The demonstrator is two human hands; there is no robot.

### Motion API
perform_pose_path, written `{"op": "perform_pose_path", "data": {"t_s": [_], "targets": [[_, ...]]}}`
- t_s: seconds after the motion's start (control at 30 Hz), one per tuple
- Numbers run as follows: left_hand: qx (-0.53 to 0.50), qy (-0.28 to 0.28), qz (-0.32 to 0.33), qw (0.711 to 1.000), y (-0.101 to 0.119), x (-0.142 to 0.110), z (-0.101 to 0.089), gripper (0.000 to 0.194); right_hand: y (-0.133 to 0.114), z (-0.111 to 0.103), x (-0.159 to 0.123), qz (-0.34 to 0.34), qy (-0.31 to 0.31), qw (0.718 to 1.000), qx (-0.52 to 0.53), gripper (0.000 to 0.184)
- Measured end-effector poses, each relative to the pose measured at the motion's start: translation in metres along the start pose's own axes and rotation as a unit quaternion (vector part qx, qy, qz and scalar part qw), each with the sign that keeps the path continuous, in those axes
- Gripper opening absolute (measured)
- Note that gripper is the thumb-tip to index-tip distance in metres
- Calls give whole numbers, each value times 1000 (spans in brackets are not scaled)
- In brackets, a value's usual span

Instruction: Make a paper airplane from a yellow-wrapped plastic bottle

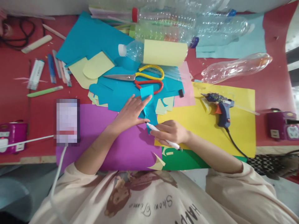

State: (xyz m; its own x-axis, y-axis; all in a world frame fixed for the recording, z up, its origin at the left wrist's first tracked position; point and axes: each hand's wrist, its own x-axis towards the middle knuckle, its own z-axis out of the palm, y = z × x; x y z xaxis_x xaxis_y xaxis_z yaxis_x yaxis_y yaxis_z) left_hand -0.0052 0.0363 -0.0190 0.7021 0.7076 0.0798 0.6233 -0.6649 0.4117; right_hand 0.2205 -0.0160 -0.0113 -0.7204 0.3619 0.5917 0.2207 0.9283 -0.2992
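Note:
My right hand point(171, 132) grips a white marker point(153, 127), its dark tip touching or just above a blue paper strip point(147, 91). Fingers spread, my left hand point(130, 112) lies flat over the strip's left side and presses on it; the thumb reaches close to the marker tip. Part of the strip is hidden beneath that hand. Just beyond it, scissors point(130, 77) with one yellow and one red handle rest on larger blue paper point(121, 96). A small black cap point(181, 93) lies to the right of the strip.
Purple point(93, 124) and yellow point(243, 124) sheets cover the near table. A corded glue gun point(221, 109) lies right. Several clear bottles, one wrapped in pale yellow paper point(165, 52), stretch across the back. A cabled phone point(67, 121) and several pens are at left.

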Motion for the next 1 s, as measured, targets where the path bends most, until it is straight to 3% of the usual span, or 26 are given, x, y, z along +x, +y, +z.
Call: {"op": "perform_pose_path", "data": {"t_s": [0.17,0.3,0.4,0.5,0.57,0.8,1.0], "targets": [[-9,-24,-1,1000,1,-2,-6,93,-4,3,2,-4,11,1000,12,21],[-18,-52,-11,998,1,-1,-7,91,-1,3,2,113,97,979,140,33],[-18,-66,-11,998,2,0,-5,91,11,-4,4,255,194,923,215,42],[-11,-75,-9,997,5,1,-3,89,24,-8,10,401,284,818,298,38],[-5,-77,-9,997,7,2,-2,89,29,-7,14,448,294,775,334,35],[-5,-65,-33,997,10,1,-1,91,25,2,19,489,212,766,359,41],[-23,-59,-84,994,12,-1,-1,99,25,-1,14,501,195,781,318,30]]}}
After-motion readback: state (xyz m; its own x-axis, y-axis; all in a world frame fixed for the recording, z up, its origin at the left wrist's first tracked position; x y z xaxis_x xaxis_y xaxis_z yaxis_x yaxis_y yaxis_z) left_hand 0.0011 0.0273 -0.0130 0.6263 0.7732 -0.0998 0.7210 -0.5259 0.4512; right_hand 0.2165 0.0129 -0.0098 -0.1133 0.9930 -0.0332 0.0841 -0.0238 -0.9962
